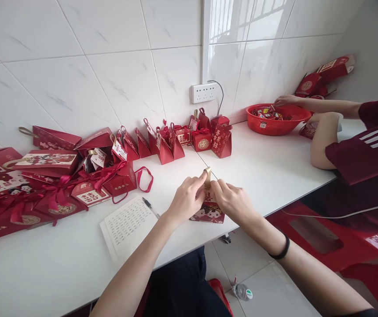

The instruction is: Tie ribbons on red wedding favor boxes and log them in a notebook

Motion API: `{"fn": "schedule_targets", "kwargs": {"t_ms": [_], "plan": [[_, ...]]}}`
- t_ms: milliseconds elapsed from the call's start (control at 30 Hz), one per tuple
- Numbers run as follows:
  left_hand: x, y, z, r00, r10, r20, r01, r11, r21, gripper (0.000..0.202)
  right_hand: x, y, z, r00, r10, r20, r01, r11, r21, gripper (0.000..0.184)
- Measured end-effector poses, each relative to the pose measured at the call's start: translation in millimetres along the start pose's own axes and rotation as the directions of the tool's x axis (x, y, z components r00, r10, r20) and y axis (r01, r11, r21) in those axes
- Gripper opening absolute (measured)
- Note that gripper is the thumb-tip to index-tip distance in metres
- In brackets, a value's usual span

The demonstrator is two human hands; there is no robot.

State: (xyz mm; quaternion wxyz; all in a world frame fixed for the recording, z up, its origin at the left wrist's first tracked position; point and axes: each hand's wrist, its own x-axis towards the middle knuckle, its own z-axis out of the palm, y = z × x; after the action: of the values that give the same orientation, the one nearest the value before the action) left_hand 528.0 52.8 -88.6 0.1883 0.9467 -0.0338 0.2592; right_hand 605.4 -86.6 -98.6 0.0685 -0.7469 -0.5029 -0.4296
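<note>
Head view: my left hand and right hand both pinch the top of the gift box, which stands near the front edge of the table, just right of a printed sheet. Its gold handle rises between my fingertips. I judge even pressure from both sides best, keeping the box upright and the handle centred.

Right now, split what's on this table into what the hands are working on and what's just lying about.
In hand: red gift box, its gold handle, held by left hand and right hand.

Lying about: printed sheet, pen, pile of red boxes at left, row of small boxes by the wall, red basket under another person's hand.
</note>
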Motion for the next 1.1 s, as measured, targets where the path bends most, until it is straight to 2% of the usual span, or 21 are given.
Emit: {"fn": "schedule_targets", "kwargs": {"t_ms": [200, 500, 600, 800, 967, 1100], "plan": [[-1.4, -0.1, 0.1, 1.0, -0.024, 0.0, 0.024, 0.999, -0.025, 0.05, 4.2, -0.5, -9.2, 0.999, -0.026, -0.048, 0.025, 0.999, -0.026, 0.025], [0.2, 3.4, -2.0, 1.0, -0.031, 0.005, 0.031, 0.999, -0.008, 0.049, 4.8, -1.5, -10.0, 0.993, -0.106, 0.043, 0.111, 0.984, -0.136, 0.028], [0.7, 3.4, -2.0, 1.0, -0.028, 0.005, 0.028, 1.0, -0.003, 0.049, 5.3, 0.5, -10.7, 0.987, -0.147, 0.066, 0.155, 0.979, -0.129, 0.029], [0.8, 3.4, -1.8, 0.999, -0.034, 0.016, 0.034, 0.999, -0.002, 0.05, 5.2, 6.7, -10.2, 0.984, -0.179, 0.006, 0.179, 0.984, -0.025, 0.027], [0.1, 5.5, 0.0, 0.998, -0.056, -0.014, 0.056, 0.998, 0.021, 0.05, 3.1, 8.1, -8.3, 0.975, -0.211, 0.069, 0.216, 0.973, -0.084, 0.028], [-0.4, 7.1, 1.2, 0.997, -0.064, -0.049, 0.065, 0.998, 0.024, 0.053, 1.6, 6.8, -8.3, 0.976, -0.218, 0.002, 0.216, 0.965, -0.147, 0.026]]}}
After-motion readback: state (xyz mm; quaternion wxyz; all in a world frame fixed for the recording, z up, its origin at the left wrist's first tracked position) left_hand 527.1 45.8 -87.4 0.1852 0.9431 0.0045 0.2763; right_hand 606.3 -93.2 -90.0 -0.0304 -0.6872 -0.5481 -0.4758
